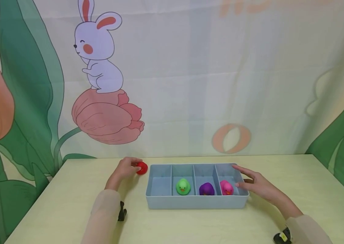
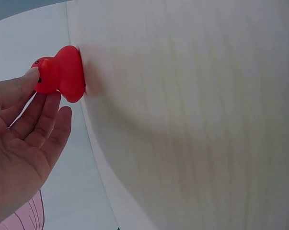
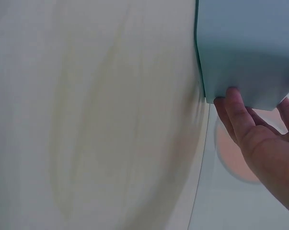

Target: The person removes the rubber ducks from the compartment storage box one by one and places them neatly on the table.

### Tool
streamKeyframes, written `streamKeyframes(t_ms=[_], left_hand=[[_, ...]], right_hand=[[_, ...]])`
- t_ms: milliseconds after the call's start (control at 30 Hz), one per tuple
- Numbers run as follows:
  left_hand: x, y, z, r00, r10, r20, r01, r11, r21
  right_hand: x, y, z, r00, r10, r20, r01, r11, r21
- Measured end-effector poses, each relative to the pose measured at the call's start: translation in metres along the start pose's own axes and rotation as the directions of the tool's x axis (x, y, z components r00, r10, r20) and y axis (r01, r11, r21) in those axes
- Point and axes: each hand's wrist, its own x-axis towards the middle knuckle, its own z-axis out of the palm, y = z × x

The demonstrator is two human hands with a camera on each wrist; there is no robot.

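Pinched by its head between my left thumb and fingers is a red toy duck [image 2: 70, 72]; its base is right at the tabletop in the left wrist view. That left hand [image 1: 127, 167] is at the back of the table, just left of a grey-blue divided tray [image 1: 196, 202]. My right hand [image 1: 258, 184] grips the tray's right end, with fingers [image 3: 237, 103] against the outer wall and the thumb over the rim. Inside the tray, a green duck [image 1: 183, 186], a purple duck [image 1: 207, 189] and a pink duck [image 1: 227, 187] sit in separate compartments; the leftmost compartment holds nothing.
The pale wood-patterned tabletop [image 1: 172, 225] ends at a curtain [image 1: 172, 84] printed with a rabbit and flowers. A dark strap piece [image 1: 122, 211] shows at the left wrist, and another dark device [image 1: 282, 236] at the right wrist.
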Motion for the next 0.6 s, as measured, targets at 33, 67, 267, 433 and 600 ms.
streamKeyframes(t_ms=[33,67,267,433,600], left_hand=[[0.0,0.0,0.0,1.0,0.0,-0.001,0.0,1.0,0.001],[-0.001,0.0,-0.001,1.0,0.001,-0.002,-0.001,1.0,0.001],[-0.009,0.0,-0.005,0.996,0.067,-0.061,-0.067,0.998,0.001],[-0.019,0.01,-0.006,0.988,0.127,-0.09,-0.13,0.991,-0.038],[-0.032,0.024,0.0,0.976,0.188,-0.114,-0.2,0.974,-0.107]], right_hand=[[0.0,0.0,0.0,1.0,-0.003,0.001,0.003,1.0,0.003],[0.0,0.0,0.0,1.0,-0.004,0.003,0.004,1.0,0.005],[0.0,0.0,0.0,1.0,-0.013,0.015,0.013,1.0,0.0],[0.0,-0.002,-0.001,1.0,-0.009,0.011,0.009,1.0,-0.024],[0.0,-0.002,-0.002,1.0,-0.004,0.012,0.005,1.0,-0.023]])
